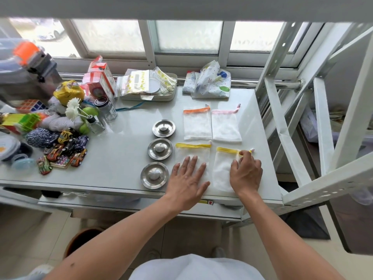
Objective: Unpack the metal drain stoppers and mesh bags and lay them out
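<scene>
Three round metal drain stoppers lie in a column on the grey table: far, middle, near. To their right lie several white mesh bags: one with an orange band, one with a pink band, and two with yellow bands. My left hand rests flat, fingers spread, on the left yellow-band bag. My right hand lies on the right yellow-band bag, its fingertips pinching the yellow band at the bag's top right corner.
A tray of plastic zip bags and a dotted bag sit at the back. Toy cars, glass jars, a puzzle cube and other clutter fill the left. A white metal rack frame borders the table's right edge.
</scene>
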